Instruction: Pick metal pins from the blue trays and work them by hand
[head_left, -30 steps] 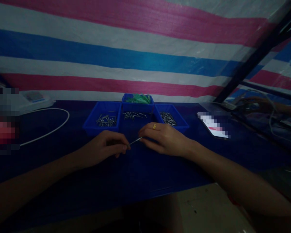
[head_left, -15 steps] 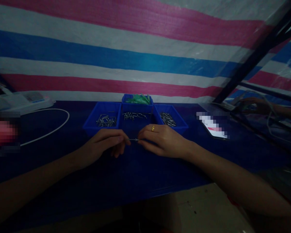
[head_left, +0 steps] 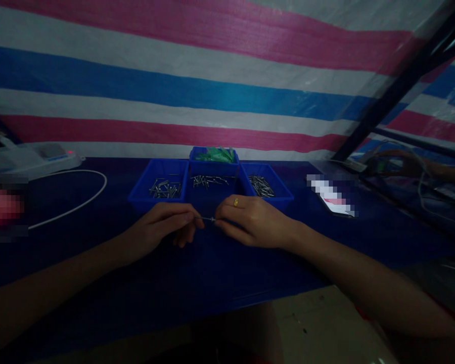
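Observation:
A thin metal pin with a small collar (head_left: pixel 212 219), looking like a blind rivet, spans the gap between my two hands above the blue table. My left hand (head_left: pixel 170 221) pinches its left end between thumb and fingers. At the collar end, the fingertips of my right hand (head_left: pixel 246 217) are closed on it, and a gold ring shows on one finger. Just beyond the hands, a left blue bin (head_left: pixel 138 189) and a right blue bin (head_left: pixel 282 188) hold many loose metal pins. Between these bins lies a row of similar pins (head_left: pixel 208 180).
A third blue bin (head_left: pixel 214 166) at the back holds green plastic packets (head_left: pixel 218 154). To the right lies a phone (head_left: pixel 331 197) with a lit screen. A white device (head_left: pixel 49 159) and its cable (head_left: pixel 102 187) are on the left. Another person's hand (head_left: pixel 394 156) shows far right.
Hardly anything differs. Both hands keep hold of the pin in nearly the same place, and the view has shifted very slightly.

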A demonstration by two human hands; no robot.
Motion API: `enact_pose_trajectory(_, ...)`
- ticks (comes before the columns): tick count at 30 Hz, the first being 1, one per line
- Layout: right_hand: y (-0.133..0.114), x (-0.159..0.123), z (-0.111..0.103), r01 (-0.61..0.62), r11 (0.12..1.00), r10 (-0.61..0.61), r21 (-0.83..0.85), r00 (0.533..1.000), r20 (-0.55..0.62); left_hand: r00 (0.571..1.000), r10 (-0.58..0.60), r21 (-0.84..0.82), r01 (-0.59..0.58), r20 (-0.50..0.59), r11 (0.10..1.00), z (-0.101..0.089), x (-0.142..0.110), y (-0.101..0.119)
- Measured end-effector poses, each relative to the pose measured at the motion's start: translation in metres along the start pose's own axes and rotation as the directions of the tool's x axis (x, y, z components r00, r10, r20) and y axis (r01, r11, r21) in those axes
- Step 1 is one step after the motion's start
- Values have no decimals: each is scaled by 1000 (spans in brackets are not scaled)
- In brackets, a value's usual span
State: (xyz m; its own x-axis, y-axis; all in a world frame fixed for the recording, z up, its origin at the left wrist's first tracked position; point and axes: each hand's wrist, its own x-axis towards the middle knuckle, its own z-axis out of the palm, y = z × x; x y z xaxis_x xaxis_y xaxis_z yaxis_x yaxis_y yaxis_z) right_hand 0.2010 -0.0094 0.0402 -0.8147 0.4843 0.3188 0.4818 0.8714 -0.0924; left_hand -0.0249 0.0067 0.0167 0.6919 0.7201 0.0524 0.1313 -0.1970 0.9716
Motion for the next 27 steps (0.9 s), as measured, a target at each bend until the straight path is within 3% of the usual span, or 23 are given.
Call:
enact_pose_trajectory(12, 0, -1, 0, 10, 999, -10, -30, 1000, 9, 998, -48, -36, 49, 26, 998, 1, 3, -3)
enact_pose_trajectory(20, 1, -1, 1, 17, 998, -16, -61, 1000, 13, 1000, -10, 179, 11, -1, 984, 4, 0, 5)
enact_pose_trajectory(27, -2, -1, 0, 41, 998, -46, -45, 992, -117, 999, -7, 387, 26, -49, 922, 8, 2, 0)
